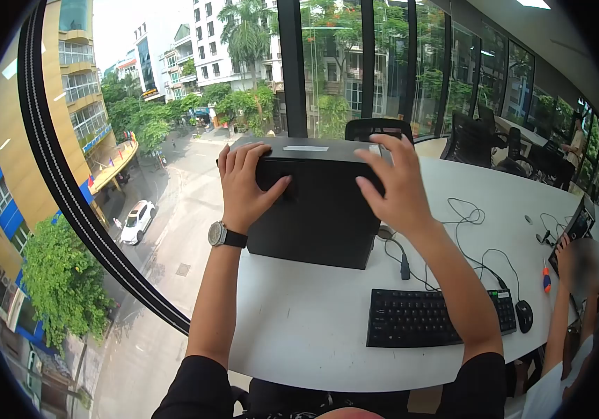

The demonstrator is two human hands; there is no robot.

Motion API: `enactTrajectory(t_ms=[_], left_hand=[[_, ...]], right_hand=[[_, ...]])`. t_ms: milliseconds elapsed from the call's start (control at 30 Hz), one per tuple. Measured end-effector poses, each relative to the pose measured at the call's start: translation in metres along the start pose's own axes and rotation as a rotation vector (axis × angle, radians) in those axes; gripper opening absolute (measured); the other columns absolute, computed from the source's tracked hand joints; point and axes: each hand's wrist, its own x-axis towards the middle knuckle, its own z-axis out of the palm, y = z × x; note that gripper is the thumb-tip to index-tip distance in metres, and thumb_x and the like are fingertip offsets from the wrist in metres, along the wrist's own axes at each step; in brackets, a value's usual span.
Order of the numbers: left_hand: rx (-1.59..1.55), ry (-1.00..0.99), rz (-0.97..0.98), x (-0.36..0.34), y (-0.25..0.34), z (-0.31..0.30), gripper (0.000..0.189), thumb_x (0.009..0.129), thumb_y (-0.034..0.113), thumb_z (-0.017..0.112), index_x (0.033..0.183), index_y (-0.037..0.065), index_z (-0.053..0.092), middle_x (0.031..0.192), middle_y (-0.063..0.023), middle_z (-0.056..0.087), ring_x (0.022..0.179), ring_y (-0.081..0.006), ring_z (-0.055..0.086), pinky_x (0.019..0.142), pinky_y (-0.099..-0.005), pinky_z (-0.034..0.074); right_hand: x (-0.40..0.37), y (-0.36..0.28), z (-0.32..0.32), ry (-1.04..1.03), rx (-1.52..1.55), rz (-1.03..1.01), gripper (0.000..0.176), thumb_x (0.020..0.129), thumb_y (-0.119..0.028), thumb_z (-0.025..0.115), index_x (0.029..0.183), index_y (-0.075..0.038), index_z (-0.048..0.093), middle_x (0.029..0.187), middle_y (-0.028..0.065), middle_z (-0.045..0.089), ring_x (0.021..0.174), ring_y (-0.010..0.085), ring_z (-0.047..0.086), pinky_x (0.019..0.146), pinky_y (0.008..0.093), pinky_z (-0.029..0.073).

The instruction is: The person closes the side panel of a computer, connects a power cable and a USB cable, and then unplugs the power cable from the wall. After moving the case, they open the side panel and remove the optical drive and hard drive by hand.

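A black computer case (313, 216) stands upright on the white table, its broad side panel facing me. My left hand (249, 188) is at its top left corner, fingers bent over the top edge and thumb against the side panel. A watch (217, 234) is on that wrist. Close by the top right corner, my right hand (398, 185) has its fingers spread apart, slightly blurred, with nothing between them. On the case's grey top lies a whitish label strip (305, 148).
A black keyboard (411, 318), a mouse (523, 316) and loose cables (468, 216) lie on the table (299, 328) to the right. Beyond them are a screwdriver (546, 276) and another person's hand (563, 260) on a dark device. Windows border the left and back; office chairs (477, 140) stand behind.
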Motion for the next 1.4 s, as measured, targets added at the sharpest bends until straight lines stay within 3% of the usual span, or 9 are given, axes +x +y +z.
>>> enactTrajectory(t_ms=[100,167,300,400,533,667,767,1033,1400], left_hand=[[0.010,0.047,-0.016,-0.003,0.000,0.002,0.058,0.076,0.037,0.083,0.122,0.009,0.062,0.123,-0.0083,0.064,0.122,-0.0297,0.056,0.120,-0.0519,0.025],[-0.026,0.044,-0.008,0.000,0.000,0.000,0.057,0.076,0.037,0.083,0.122,0.009,0.063,0.122,-0.0087,0.065,0.121,-0.0305,0.056,0.120,-0.0528,0.025],[-0.046,0.058,-0.006,-0.001,-0.001,-0.001,0.056,0.076,0.036,0.083,0.121,0.010,0.064,0.122,-0.0089,0.065,0.119,-0.0310,0.056,0.120,-0.0533,0.025],[-0.039,0.033,-0.019,-0.002,-0.002,0.000,0.057,0.077,0.038,0.082,0.123,0.011,0.063,0.124,-0.0077,0.063,0.126,-0.0295,0.054,0.121,-0.0536,0.023],[-0.042,0.045,-0.017,-0.002,-0.004,0.002,0.058,0.076,0.039,0.083,0.123,0.011,0.064,0.122,-0.0069,0.065,0.125,-0.0297,0.055,0.121,-0.0535,0.023],[-0.034,0.072,0.004,-0.003,-0.006,0.006,0.058,0.076,0.041,0.083,0.122,0.011,0.064,0.122,-0.0071,0.064,0.124,-0.0296,0.055,0.120,-0.0526,0.025],[-0.017,0.107,0.029,-0.003,-0.010,0.011,0.058,0.076,0.043,0.081,0.120,0.011,0.064,0.122,-0.0074,0.063,0.124,-0.0294,0.054,0.117,-0.0514,0.028],[-0.057,0.143,0.136,-0.005,-0.036,0.010,0.059,0.073,0.044,0.076,0.120,0.010,0.063,0.122,-0.0095,0.063,0.121,-0.0313,0.055,0.113,-0.0519,0.032],[-0.331,0.109,0.190,-0.013,-0.081,0.022,0.076,0.083,0.065,0.054,0.128,0.004,0.054,0.128,-0.0201,0.057,0.124,-0.0426,0.053,0.120,-0.0620,0.026]], right_hand=[[-0.020,0.035,0.004,0.132,0.274,0.259,0.081,0.082,-0.028,0.085,0.150,-0.010,0.044,0.158,0.0187,0.038,0.146,0.0403,0.037,0.122,0.0507,0.029],[-0.049,0.060,0.022,-0.062,0.601,0.575,0.105,0.084,-0.042,0.085,0.163,-0.010,0.022,0.162,0.0221,0.032,0.150,0.0374,0.033,0.124,0.0472,0.026],[-0.090,0.068,0.053,-0.343,1.223,0.901,0.116,0.083,-0.043,0.086,0.165,-0.010,0.011,0.161,0.0242,0.033,0.148,0.0369,0.037,0.123,0.0470,0.028],[-0.107,0.051,0.061,-0.509,0.929,0.755,0.114,0.081,-0.037,0.088,0.164,-0.008,0.015,0.155,0.0219,0.041,0.144,0.0345,0.042,0.119,0.0457,0.034],[-0.112,0.054,0.082,-0.399,0.877,0.655,0.106,0.080,-0.031,0.089,0.159,-0.006,0.024,0.149,0.0191,0.046,0.139,0.0324,0.047,0.114,0.0440,0.041],[-0.118,0.056,0.087,-0.455,1.139,0.768,0.098,0.079,-0.030,0.088,0.155,-0.004,0.032,0.143,0.0182,0.051,0.136,0.0309,0.048,0.115,0.0416,0.040],[-0.113,0.041,0.090,-0.405,1.063,0.837,0.093,0.079,-0.028,0.087,0.152,-0.003,0.035,0.140,0.0179,0.052,0.134,0.0300,0.050,0.114,0.0407,0.041],[-0.109,-0.025,0.063,-0.301,1.020,0.820,0.094,0.080,-0.025,0.087,0.148,0.000,0.028,0.138,0.0211,0.048,0.131,0.0314,0.051,0.110,0.0398,0.044],[-0.113,-0.123,0.021,-0.454,0.701,0.633,0.101,0.079,-0.028,0.089,0.143,0.008,0.019,0.137,0.0259,0.042,0.125,0.0347,0.052,0.104,0.0443,0.047]])
